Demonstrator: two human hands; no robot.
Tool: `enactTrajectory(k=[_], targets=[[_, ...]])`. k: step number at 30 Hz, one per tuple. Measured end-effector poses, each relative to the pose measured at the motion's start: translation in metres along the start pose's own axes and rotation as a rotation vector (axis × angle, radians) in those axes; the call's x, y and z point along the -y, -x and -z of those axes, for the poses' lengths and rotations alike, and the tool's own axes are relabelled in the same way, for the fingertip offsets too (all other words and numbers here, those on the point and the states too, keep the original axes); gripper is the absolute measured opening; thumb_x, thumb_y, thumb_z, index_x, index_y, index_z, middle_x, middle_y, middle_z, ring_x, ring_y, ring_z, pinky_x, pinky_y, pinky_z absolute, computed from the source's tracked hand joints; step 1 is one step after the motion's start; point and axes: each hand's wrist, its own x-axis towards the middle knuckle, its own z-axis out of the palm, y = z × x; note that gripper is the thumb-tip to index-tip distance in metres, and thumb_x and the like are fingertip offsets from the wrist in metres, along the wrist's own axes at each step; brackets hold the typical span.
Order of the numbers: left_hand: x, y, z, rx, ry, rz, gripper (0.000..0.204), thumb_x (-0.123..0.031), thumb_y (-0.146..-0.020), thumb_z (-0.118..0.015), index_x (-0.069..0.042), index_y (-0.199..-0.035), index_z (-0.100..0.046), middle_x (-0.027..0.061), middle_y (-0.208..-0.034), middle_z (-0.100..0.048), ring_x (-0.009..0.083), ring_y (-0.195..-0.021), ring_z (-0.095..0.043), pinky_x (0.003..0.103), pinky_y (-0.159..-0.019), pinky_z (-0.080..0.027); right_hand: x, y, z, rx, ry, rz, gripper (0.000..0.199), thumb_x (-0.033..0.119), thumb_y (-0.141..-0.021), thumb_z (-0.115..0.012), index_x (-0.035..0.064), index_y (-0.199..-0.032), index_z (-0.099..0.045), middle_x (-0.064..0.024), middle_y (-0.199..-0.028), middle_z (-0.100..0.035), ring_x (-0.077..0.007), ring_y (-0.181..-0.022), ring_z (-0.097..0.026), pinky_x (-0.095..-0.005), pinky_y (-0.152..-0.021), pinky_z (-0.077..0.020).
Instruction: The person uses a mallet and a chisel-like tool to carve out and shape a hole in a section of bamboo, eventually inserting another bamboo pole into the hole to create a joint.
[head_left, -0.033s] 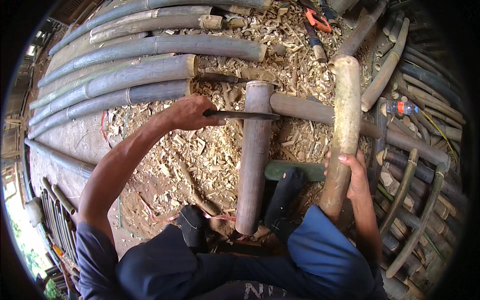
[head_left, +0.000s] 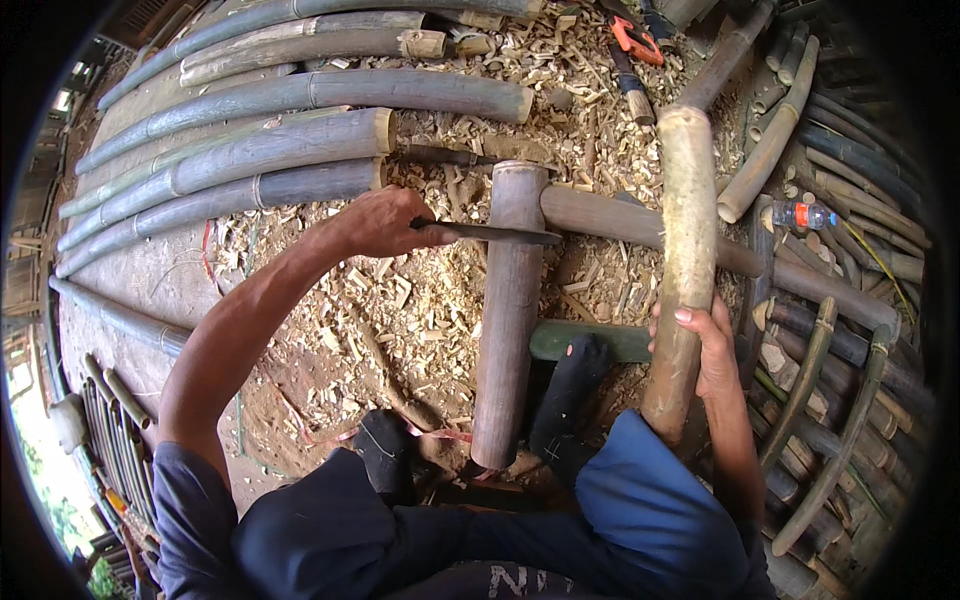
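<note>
My left hand [head_left: 390, 222] is closed round the handle of a dark-bladed knife [head_left: 492, 234], whose blade points right across a thick brown bamboo post [head_left: 512, 340]. Whether the blade touches that post I cannot tell. Wrapped round the lower part of a bamboo piece [head_left: 688, 210] is my right hand [head_left: 710, 345], thumb in front, most of the fingers behind. The piece's upper part is pale and scraped, its lower part brown; its near end rests by my right knee. A crosswise bamboo pole [head_left: 605, 217] runs behind it from the post.
Several long bamboo poles [head_left: 280, 140] lie at the far left. Wood shavings [head_left: 420, 300] cover the ground. An orange-handled tool [head_left: 637, 42] lies at the back, a plastic bottle [head_left: 803, 215] at the right. Stacked bamboo [head_left: 830, 400] fills the right side. A green bamboo bar [head_left: 620, 343] crosses near my foot.
The upper end of the scraped bamboo piece has shifted slightly left. The knife blade has tilted a little, its tip slightly lower. Both hands keep their grips.
</note>
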Motion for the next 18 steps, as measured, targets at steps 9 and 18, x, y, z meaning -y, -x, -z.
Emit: enactTrajectory(k=[9, 18], targets=[[-0.001, -0.017, -0.005, -0.015, -0.073, -0.03, 0.063, -0.064, -0.099, -0.06, -0.005, -0.086, -0.079, 0.0105, -0.058, -0.062, 0.0255, -0.054, -0.064, 0.046, -0.055, -0.051, 0.004, 0.002, -0.026, 0.102, 0.164, 0.055, 0.094, 0.016, -0.08, -0.079, 0.0049, -0.159, -0.029, -0.0154, -0.104, -0.066, -0.024, -0.081, -0.07, -0.038, -0.068, -0.0629], [0.001, -0.007, -0.025, -0.18, -0.193, -0.125, 0.053, -0.059, -0.098, -0.066, -0.009, -0.09, -0.08, 0.0071, -0.057, -0.064, 0.0222, -0.048, -0.061, 0.042, -0.048, -0.05, 0.034, 0.0, -0.032, 0.19, 0.554, 0.448, 0.095, 0.018, -0.078, -0.081, -0.0021, -0.157, -0.031, -0.0164, -0.118, -0.064, -0.0257, -0.105, -0.067, -0.0379, -0.093, -0.0563]])
